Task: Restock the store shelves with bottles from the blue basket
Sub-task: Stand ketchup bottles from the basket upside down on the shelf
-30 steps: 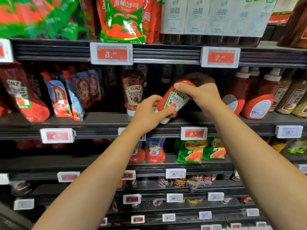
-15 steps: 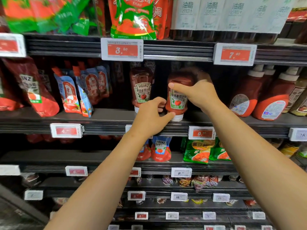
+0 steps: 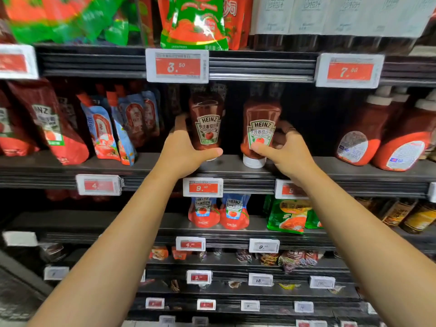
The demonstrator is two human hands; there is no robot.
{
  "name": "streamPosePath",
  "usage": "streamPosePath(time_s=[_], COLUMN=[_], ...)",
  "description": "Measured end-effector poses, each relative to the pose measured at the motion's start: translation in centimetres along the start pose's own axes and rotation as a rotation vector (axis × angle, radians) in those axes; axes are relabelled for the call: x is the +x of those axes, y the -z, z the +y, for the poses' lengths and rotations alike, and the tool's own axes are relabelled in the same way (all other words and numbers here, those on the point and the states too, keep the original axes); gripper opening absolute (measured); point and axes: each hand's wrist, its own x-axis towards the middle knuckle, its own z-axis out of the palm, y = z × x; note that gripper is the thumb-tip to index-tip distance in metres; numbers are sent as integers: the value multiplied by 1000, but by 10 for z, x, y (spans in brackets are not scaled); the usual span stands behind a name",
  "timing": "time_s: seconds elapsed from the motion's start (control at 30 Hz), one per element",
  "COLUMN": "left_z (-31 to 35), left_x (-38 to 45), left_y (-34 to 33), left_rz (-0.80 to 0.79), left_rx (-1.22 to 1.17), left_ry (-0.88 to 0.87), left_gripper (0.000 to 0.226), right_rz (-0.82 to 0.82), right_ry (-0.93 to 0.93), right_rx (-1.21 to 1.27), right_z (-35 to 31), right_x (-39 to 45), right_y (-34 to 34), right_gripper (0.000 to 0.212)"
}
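Two upside-down Heinz ketchup bottles stand side by side on the middle shelf [image 3: 306, 166]. My left hand [image 3: 186, 152] grips the left ketchup bottle [image 3: 207, 119] low down, thumb across its front just above the cap. My right hand [image 3: 283, 149] holds the right ketchup bottle [image 3: 260, 128], thumb on the lower label and fingers behind it; its white cap [image 3: 253, 160] rests on the shelf. The blue basket is out of view.
Ketchup pouches [image 3: 106, 131] lean on the same shelf to the left, and large red sauce bottles [image 3: 363, 135] stand to the right. Price tags [image 3: 203, 187] line the shelf edges. More pouches [image 3: 219, 211] fill the shelves above and below.
My right hand set the tilted ketchup bottle upright on the shelf and slid down to its lower part. My left hand moved left and took hold of the other bottle.
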Motion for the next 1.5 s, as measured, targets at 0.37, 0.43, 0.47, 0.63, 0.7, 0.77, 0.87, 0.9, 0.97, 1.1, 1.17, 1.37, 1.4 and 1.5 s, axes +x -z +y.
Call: streamPosePath(time_s=[0.37,0.43,0.47,0.63,0.7,0.77,0.87,0.9,0.97,1.1,1.17,1.37,1.4,1.5], left_z=[7,16,20,29,24,18,6,2,-6,-20,-24,-37,-39,-44], left_x=[39,47,52,73,83,93,109,115,129,153,160,164,163,162], left_y=[-21,-26,-30,-50,-56,-61,-69,-71,-74,-78,-79,-80,-81,-82], left_rz=[-72,-117,-132,-179,-186,-185,-177,-181,-187,-182,-178,-88,-76,-24], left_rx=[61,100,122,115,82,61,49,39,-1,-105,-118,-197,-213,-238], left_ry=[56,74,83,33,20,5,-26,-37,-72,-113,-135,-135,-125,-138], left_gripper=[88,110,116,100,98,100,101,100,94,84,79,58,58,54], right_rz=[-35,-37,-37,-48,-48,-55,-56,-63,-83,-87,-84,-64,-57,-40], right_ry=[0,-35,-52,-97,-76,-59,-27,-14,17,58,64,78,81,90], right_rx=[-355,-428,-465,-490,-482,-487,-503,-500,-487,-472,-453,-462,-458,-476], right_z=[-1,-1,-1,-2,0,3,12,14,19,27,30,44,48,54], right_x=[17,26,30,52,60,67,81,85,96,117,127,168,176,200], right_y=[-4,-2,-2,-5,-6,-5,-4,-5,-7,-16,-21,-36,-39,-46], right_gripper=[70,73,72,67,67,66,63,62,60,54,53,54,54,54])
